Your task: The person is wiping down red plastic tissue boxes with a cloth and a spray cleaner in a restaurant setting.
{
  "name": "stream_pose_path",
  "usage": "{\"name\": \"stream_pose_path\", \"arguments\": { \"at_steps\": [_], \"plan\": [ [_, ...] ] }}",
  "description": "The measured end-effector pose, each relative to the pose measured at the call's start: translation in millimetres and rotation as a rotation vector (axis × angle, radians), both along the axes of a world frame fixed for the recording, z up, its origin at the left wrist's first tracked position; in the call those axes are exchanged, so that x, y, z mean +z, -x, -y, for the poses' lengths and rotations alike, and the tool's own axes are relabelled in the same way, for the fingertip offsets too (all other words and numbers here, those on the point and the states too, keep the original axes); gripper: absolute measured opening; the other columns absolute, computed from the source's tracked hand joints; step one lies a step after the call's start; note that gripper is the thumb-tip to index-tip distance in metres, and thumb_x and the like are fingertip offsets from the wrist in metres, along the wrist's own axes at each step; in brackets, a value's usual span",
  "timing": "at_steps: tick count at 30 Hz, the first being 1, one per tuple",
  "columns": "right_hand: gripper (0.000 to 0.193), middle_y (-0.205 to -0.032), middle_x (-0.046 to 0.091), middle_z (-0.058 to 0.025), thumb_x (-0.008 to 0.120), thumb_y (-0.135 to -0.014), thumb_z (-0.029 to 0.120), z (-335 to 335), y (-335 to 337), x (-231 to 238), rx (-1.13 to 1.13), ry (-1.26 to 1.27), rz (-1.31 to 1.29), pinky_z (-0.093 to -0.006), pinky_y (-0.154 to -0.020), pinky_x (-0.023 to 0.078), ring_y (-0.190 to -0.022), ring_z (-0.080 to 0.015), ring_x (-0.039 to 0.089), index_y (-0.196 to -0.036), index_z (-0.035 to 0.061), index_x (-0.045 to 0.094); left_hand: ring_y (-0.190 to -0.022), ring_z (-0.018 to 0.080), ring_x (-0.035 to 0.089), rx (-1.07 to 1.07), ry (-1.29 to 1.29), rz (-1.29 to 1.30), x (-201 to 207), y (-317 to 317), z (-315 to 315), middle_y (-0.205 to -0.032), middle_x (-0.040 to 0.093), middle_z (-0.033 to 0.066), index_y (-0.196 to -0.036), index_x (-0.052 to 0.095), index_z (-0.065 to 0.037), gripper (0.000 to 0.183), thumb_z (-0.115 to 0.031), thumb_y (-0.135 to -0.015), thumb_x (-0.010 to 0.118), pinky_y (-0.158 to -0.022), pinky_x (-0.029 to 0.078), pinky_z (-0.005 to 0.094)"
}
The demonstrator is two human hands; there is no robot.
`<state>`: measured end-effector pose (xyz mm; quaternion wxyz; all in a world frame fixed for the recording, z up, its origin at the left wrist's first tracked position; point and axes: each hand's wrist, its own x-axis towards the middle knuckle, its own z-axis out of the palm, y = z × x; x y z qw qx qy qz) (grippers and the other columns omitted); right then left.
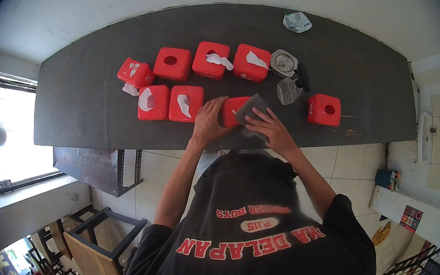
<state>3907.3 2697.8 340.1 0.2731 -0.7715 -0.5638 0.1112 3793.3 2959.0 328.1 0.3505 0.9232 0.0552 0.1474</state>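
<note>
Red boxes (232,108), dark table (83,99) (tiled floor (344,163)).

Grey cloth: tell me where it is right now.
In the head view, right of centre, the grey cloth is in the right hand, against the red box that the left hand holds, by the near edge of the table.

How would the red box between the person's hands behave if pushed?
The red box would probably slide rather than roll, given its flat sides. It may be light: the matching box farther right has a round hole, suggesting hollowness. Its squared edges suggest stiffness.
</note>
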Motion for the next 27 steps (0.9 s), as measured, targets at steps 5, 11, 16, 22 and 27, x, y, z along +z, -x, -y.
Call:
{"name": "stream_pose_path", "arguments": {
  "at_steps": [5, 11, 16, 22, 27],
  "plan": [
    [0.051, -0.148, 0.069, -0.0076, 0.071, -0.083, -0.004, 36, -7, 10, -0.151, 0.009, -0.244, -0.0490, -0.120, 0.045, -0.146, -0.0325, 0.056, -0.133, 0.0079, 0.074, -0.139, 0.0360, 0.059, 0.024, 0.005, 0.007, -3, 2, 0, -0.147, 0.064, 0.0149, -0.151, 0.055, -0.008, 0.095, -0.038, -0.071, 0.097, -0.116, 0.046, 0.0499],
    [0.034, -0.136, 0.073, -0.0224, 0.066, -0.105, 0.009, 27, -14, -6, -0.771, -0.153, -0.376, -0.0396, -0.103, 0.056, -0.127, -0.0391, 0.071, -0.138, 0.0018, 0.070, -0.140, 0.0363, 0.058, 0.016, 0.008, 0.003, -4, 2, 3, -0.149, 0.063, 0.0151, -0.154, 0.053, -0.009, 0.097, -0.037, -0.072, 0.096, -0.118, 0.045, 0.0504],
    [0.043, -0.144, 0.070, -0.0160, 0.066, -0.102, 0.005, -37, -9, -1, -0.562, -0.405, -0.149, -0.0474, -0.117, 0.046, -0.139, -0.0368, 0.063, -0.145, 0.0066, 0.067, -0.141, 0.0365, 0.058, 0.007, 0.048, -0.007, -11, 1, 2, -0.149, 0.062, 0.0152, -0.155, 0.053, -0.010, 0.098, -0.036, -0.072, 0.097, -0.118, 0.044, 0.0506],
    [0.058, -0.157, 0.063, -0.0056, 0.071, -0.080, -0.002, -63, 8, -7, -0.064, -0.167, 0.015, -0.0580, -0.132, 0.024, -0.157, -0.0286, 0.044, -0.137, 0.0101, 0.072, -0.137, 0.0366, 0.060, 0.074, 0.099, -0.038, -24, 2, -2, -0.146, 0.065, 0.0153, -0.155, 0.052, -0.009, 0.096, -0.024, -0.070, 0.094, -0.117, 0.045, 0.0495],
    [0.054, -0.156, 0.064, -0.0040, 0.074, -0.080, 0.001, -49, 14, -4, 0.108, -0.092, 0.026, -0.0577, -0.133, 0.023, -0.158, -0.0265, 0.044, -0.133, 0.0109, 0.074, -0.132, 0.0374, 0.061, 0.026, 0.028, -0.024, -18, 0, -3, -0.145, 0.064, 0.0148, -0.154, 0.053, -0.010, 0.099, -0.016, -0.063, 0.093, -0.114, 0.047, 0.0493]
  ]
}}
